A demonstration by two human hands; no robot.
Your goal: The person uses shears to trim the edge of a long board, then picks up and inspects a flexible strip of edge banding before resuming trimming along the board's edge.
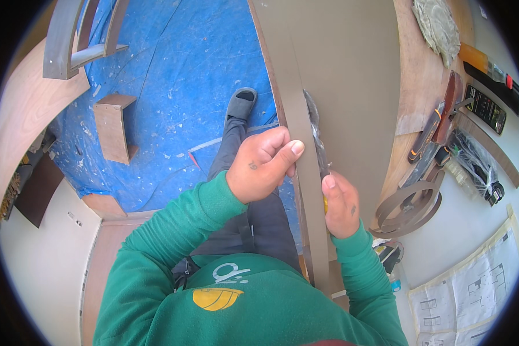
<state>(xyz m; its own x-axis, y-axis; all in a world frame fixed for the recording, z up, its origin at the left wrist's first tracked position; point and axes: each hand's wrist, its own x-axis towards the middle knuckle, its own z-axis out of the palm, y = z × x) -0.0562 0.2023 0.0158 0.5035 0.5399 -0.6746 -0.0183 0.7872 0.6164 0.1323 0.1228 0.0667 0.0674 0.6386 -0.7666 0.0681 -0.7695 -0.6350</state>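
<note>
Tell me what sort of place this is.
Probably a makeshift woodworking area or room being fitted out, judging by the speckled blue plastic floor sheet, long flat brown strip and white paper sheets of black line drawings.

- 1 left hand, 1 right hand, so 2
- 2 green sleeves
- 1 long strip
- 1 big brown board
- 1 blue floor sheet
- 1 grey slipper visible
- 1 small wooden box
- 1 phone
- 1 coiled strip
- 1 white cloth

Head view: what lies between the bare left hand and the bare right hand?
A long, narrow grey-brown strip runs between the left hand and the right hand, as the head view shows.
</note>
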